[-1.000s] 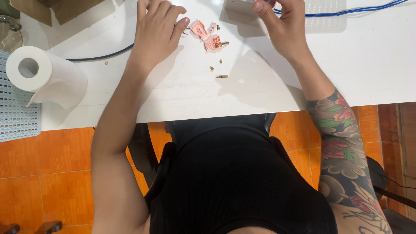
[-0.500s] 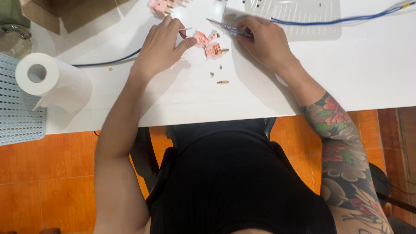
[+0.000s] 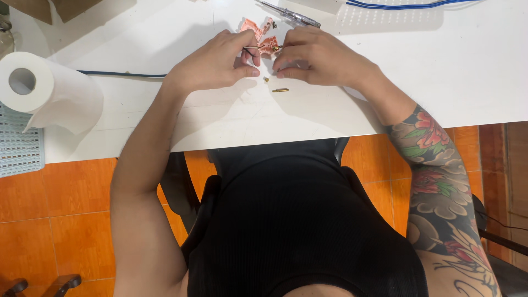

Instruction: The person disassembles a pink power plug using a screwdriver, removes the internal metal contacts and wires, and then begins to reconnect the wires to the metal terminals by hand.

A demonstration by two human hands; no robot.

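1. Small orange part (image 3: 268,45) held between both hands, just above the two loose brass bits on the worktop (image 3: 181,118); pinched at its left end and at its right end, so long axis roughly left to right.
2. Left hand (image 3: 217,61) closed on the left end of the orange part, thumb and fingertips pressed together around a thin dark piece there; exact grip partly hidden by the fingers.
3. Right hand (image 3: 316,58) closed on the right end of the orange part, fingertips meeting it from the right; a small brass point visible at the contact.
4. Both hands equally near the orange part, touching it from opposite sides; neither hand free.
5. More orange pieces (image 3: 254,26) just behind the orange part, lying flat on the worktop.
6. Brass screw (image 3: 280,90) just in front of the orange part, long axis left to right, apart from both hands; small brass nut (image 3: 266,80) beside it, nearer the left hand.
7. Screwdriver (image 3: 290,15) behind the right hand, tilted, untouched.
8. Paper roll (image 3: 47,91) well to the left of the orange part; blue cable (image 3: 121,73) between the roll and the left wrist.
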